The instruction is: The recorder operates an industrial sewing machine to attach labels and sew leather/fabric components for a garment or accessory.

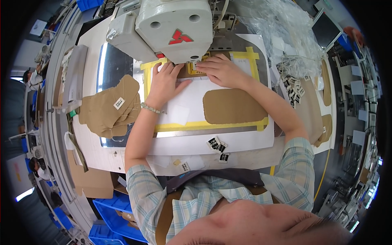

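Note:
Under the head of a white industrial sewing machine (174,30) lies a brown fabric piece (183,70) with a yellow rectangular frame (192,68) on it. My left hand (164,83) rests at the piece's left side, thumb and fingers apart. My right hand (224,72) lies from the right over the piece and frame, fingers stretched toward the needle area, which is partly hidden. A white sheet (175,115) edged with yellow tape is beneath, bearing a rounded brown piece (232,106) below my right hand. Several small black-and-white labels (217,145) lie near the front edge.
A pile of brown cut pieces (107,108) is at the left of the table (87,151). Crumpled clear plastic (277,28) and more labels (290,85) lie at the right. Blue crates (120,208) and a cardboard box (90,183) stand below left.

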Demonstrator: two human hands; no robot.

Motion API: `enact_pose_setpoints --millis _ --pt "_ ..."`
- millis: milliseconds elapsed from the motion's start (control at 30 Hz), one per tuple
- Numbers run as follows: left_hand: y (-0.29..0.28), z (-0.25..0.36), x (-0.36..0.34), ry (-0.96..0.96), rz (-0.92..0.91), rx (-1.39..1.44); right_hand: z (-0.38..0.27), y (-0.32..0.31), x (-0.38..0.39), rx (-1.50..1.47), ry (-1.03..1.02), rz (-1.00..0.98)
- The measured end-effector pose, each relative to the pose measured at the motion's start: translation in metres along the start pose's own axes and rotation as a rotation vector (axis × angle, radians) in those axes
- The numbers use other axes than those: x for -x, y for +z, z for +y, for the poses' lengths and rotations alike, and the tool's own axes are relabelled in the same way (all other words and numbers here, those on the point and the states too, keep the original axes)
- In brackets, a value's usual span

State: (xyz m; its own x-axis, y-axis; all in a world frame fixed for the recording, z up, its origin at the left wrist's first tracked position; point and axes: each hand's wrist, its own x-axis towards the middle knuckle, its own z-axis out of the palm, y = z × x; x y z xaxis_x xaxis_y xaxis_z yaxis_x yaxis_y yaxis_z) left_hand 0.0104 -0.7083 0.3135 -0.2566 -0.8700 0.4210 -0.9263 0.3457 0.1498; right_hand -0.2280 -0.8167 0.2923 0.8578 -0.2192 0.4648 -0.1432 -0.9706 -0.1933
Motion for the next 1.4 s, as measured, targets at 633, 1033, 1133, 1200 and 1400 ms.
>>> enact_pose_setpoints --millis 633,1033,1133,1200,1400 --pt "-0.001 -0.002 0.001 0.007 -0.032 -0.033 0.005 -0.012 -0.003 0.092 -0.025 -0.034" --pt "-0.003 -0.001 0.0 -0.011 -0.061 -0.022 0.006 -0.015 -0.012 0.029 -0.051 0.011" --pt "-0.005 -0.001 0.0 -0.008 -0.099 -0.056 0.005 -0.015 -0.011 -0.002 -0.046 -0.005" --pt "-0.007 0.0 -0.001 -0.013 -0.129 -0.069 0.005 -0.015 -0.009 0.009 -0.031 -0.012" --pt "-0.012 -0.003 -0.007 -0.014 -0.185 -0.03 0.006 -0.014 -0.004 0.007 -0.019 -0.017"
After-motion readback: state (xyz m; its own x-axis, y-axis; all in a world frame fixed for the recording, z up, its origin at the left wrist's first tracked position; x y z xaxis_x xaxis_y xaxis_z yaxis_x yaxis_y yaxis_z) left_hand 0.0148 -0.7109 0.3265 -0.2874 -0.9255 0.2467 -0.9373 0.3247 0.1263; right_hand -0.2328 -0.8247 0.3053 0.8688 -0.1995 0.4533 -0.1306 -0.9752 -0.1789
